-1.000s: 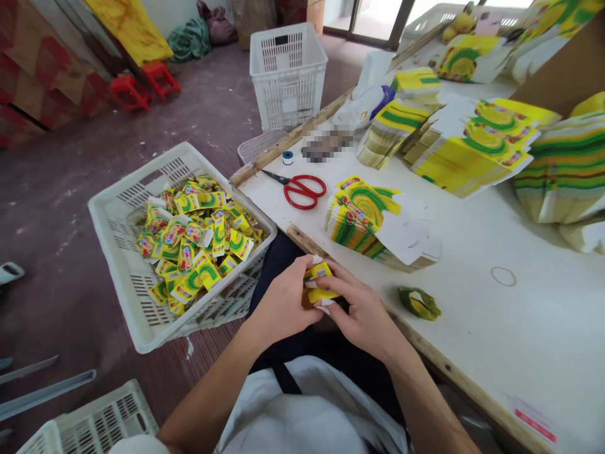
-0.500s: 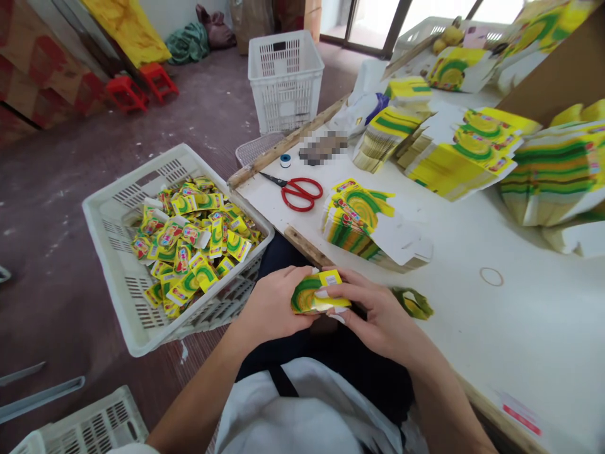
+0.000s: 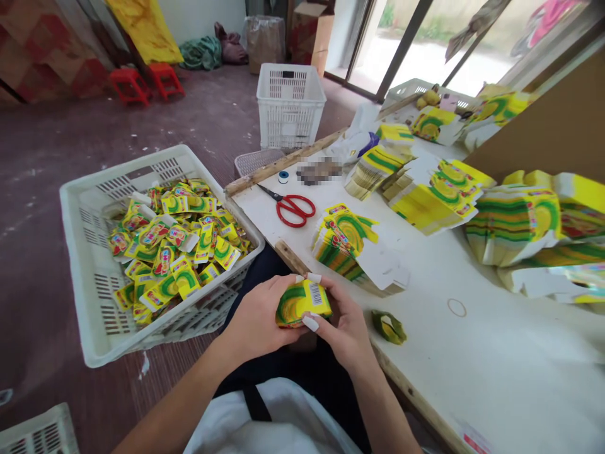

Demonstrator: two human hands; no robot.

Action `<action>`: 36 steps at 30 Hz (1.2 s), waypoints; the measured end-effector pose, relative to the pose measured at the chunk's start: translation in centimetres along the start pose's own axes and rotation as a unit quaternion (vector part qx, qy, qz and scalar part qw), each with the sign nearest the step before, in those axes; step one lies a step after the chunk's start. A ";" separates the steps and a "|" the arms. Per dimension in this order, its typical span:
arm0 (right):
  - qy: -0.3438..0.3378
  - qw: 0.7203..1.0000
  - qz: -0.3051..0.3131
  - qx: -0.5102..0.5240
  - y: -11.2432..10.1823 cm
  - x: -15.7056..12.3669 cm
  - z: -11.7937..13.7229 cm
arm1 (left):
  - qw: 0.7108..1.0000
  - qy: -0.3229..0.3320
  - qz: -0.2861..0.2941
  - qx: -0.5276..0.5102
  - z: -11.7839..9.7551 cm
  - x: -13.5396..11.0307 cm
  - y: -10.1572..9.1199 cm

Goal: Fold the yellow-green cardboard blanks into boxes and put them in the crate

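Between my hands, above my lap, is a small yellow and green carton (image 3: 302, 304) with a barcode on its end. My left hand (image 3: 258, 315) is closed round its left side. My right hand (image 3: 347, 325) grips the other end, its thumb on the near edge and fingers at the far edge. On the table (image 3: 425, 359), just beyond, a stack of flat printed cartons (image 3: 347, 243) lies fanned out. A crumpled green-yellow wrapper (image 3: 388, 326) rests near the table edge. To my left, a white plastic crate (image 3: 75, 252) holds many small filled yellow cartons (image 3: 174, 236).
Red-handled scissors (image 3: 293, 210) and a small blue-topped spool (image 3: 283, 177) lie at the table's left corner. More carton stacks (image 3: 437, 195) stand along the back. A rubber band (image 3: 456, 308) lies on the right. Another white crate (image 3: 290, 104) and red stools (image 3: 130, 85) stand on the floor.
My view has tilted up and turned slightly right. The carton's barcode end now faces me more, and my right fingers have moved from its front to grip around its end.
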State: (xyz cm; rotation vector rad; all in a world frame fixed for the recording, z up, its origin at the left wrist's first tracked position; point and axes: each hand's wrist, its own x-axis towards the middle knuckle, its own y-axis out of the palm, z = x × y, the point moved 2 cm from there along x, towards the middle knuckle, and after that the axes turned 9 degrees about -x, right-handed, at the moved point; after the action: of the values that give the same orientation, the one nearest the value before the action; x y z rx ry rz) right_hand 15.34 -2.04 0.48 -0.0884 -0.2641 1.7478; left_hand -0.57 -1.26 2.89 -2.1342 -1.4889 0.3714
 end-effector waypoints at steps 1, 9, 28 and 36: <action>-0.005 1.000 0.002 -0.016 0.2 0.1 0.3 | 1.000 0.004 -0.003 0.002 0.3 0.0 -0.3; -0.038 0.921 -0.227 -0.313 -5.5 2.3 2.9 | 0.931 -0.037 -0.325 0.163 5.6 -1.2 -7.5; -0.036 0.870 -0.109 -0.479 -10.7 5.5 0.5 | 0.986 -0.007 -0.164 0.005 4.6 -0.8 -2.5; 0.024 0.895 -0.138 -0.424 -10.5 5.8 -0.2 | 0.992 -0.014 -0.109 -0.065 3.2 0.1 -0.7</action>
State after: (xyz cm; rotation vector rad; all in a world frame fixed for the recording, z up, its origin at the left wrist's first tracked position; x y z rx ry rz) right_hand 24.35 5.44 3.16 -0.6923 -0.9458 1.2378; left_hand -2.68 -0.16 0.59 -2.0417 -1.7858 0.2310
